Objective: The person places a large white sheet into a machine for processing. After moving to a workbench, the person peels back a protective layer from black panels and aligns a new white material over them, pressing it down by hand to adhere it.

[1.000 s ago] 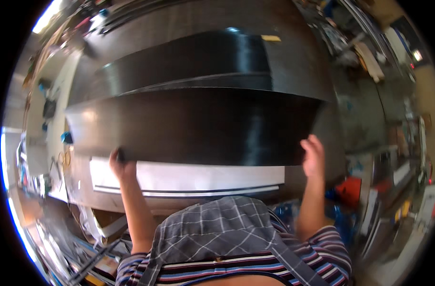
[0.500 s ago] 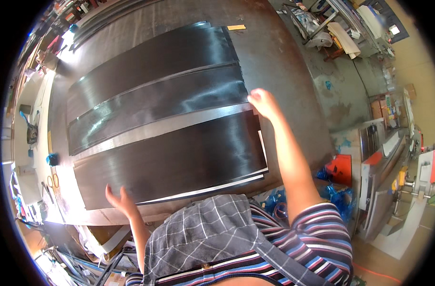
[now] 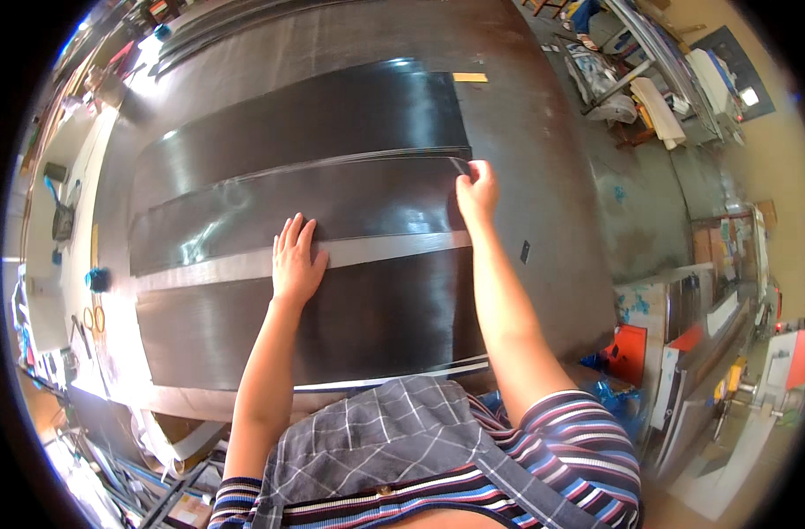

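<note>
Three long, glossy black sheet stacks lie across the table (image 3: 552, 203). My right hand (image 3: 478, 189) pinches the far right corner of the top black sheet (image 3: 376, 198) in the middle stack, and that corner curls up slightly. Fingers stretched out, my left hand (image 3: 298, 264) rests at the near edge of the same stack. Beyond it lies the far black stack (image 3: 314, 115). Closest to me is the near black stack (image 3: 385, 309), with a white edge showing beneath its front side. My left forearm partly covers this near stack.
A yellow strip (image 3: 470, 78) lies beyond the far stack's right end. Scissors (image 3: 94, 319) and a blue bundle (image 3: 96, 279) are at the left. To the right of the stacks is a small dark piece (image 3: 525, 251). A red panel (image 3: 627, 353) stands by the table's right corner.
My left hand has moved from the near stack's front edge up to the middle stack. The right hand now grips the top sheet's far right corner, and the near stack looks straighter.
</note>
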{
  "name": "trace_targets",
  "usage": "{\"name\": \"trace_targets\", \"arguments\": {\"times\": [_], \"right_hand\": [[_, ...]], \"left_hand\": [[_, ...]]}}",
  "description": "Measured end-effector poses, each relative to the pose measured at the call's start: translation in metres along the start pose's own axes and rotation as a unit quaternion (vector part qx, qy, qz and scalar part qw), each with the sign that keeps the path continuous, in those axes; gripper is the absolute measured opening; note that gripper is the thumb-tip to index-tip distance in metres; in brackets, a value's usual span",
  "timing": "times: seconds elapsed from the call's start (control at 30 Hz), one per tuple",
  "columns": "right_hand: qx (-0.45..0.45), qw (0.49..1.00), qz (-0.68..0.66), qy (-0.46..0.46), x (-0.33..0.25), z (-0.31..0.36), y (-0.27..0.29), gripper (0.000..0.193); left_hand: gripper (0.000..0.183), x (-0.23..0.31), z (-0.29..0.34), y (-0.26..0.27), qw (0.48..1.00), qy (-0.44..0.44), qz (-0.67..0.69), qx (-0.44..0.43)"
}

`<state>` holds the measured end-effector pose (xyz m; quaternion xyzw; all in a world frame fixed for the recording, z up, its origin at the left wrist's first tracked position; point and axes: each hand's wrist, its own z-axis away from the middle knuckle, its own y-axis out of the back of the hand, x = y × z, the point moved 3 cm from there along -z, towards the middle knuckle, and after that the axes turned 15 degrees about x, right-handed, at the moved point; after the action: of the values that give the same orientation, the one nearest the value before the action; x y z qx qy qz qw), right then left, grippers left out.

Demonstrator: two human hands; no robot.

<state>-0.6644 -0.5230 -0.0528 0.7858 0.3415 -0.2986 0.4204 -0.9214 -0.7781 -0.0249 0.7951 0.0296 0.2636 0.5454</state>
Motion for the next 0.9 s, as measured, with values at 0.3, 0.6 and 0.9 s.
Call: {"name": "trace_targets", "arguments": {"times": [0.3,0.6,0.9], "right_hand": [[-0.194,0.944,-0.134,0.23,-0.222,0.017,0.056,0.01],[-0.222,0.921,-0.024,0.318,-0.343,-0.061,0.01,0.028],[-0.07,0.943,-0.231,0.227,-0.412,-0.105,0.188,0.045]], "left_hand": [[0.059,-0.004,-0.004,-0.006,0.999,-0.002,0.031,0.016],[0.044,0.09,0.036,0.027,0.938,-0.208,0.277,0.007],[0.067,0.011,-0.025,-0.017,0.998,0.043,-0.007,-0.049]]}}
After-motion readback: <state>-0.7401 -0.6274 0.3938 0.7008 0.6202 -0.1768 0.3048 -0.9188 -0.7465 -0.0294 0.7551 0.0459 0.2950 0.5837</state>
